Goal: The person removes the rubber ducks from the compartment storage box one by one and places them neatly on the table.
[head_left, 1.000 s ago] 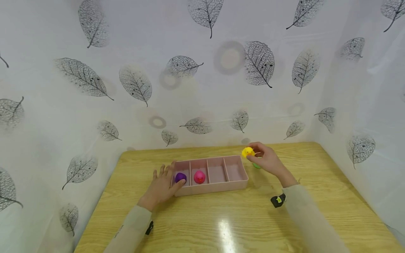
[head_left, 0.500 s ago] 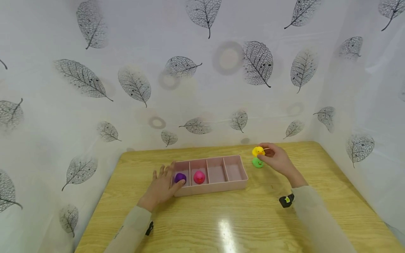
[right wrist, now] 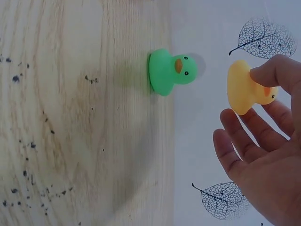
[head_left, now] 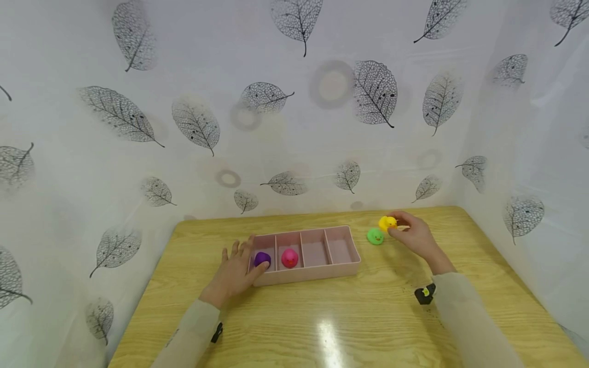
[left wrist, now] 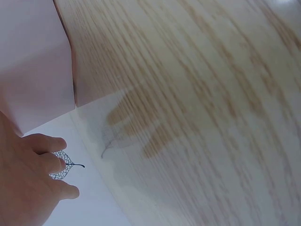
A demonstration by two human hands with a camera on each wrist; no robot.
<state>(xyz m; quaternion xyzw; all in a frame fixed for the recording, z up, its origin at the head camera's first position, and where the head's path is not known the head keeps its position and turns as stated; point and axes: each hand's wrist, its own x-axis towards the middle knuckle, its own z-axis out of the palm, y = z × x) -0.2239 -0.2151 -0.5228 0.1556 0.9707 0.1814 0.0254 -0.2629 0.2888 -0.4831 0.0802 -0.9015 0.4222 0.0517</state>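
Note:
A pink tray (head_left: pixel 308 275) with several compartments sits on the table. In its leftmost compartment lies a purple rubber toy (head_left: pixel 262 258), partly behind my left thumb. A pink rubber duck (head_left: pixel 289 258) is in the adjoining compartment. My left hand (head_left: pixel 232 271) rests against the tray's left end with fingers spread, its thumb over the front rim. Right of the tray, my right hand (head_left: pixel 416 237) pinches a yellow rubber duck (head_left: pixel 387 223) between thumb and fingers, above the table. Just left of it, a green rubber duck (right wrist: pixel 162 73) stands upright on the table.
The wooden table (head_left: pixel 294 317) ends at the back against a white curtain (head_left: pixel 294 143) printed with leaves, which also rises on both sides. Both wrists wear small black devices, such as the right wrist camera (head_left: pixel 425 294).
My right hand has moved to the right with the yellow duck, passing the green duck, which now shows fully. The left hand and the tray have stayed put.

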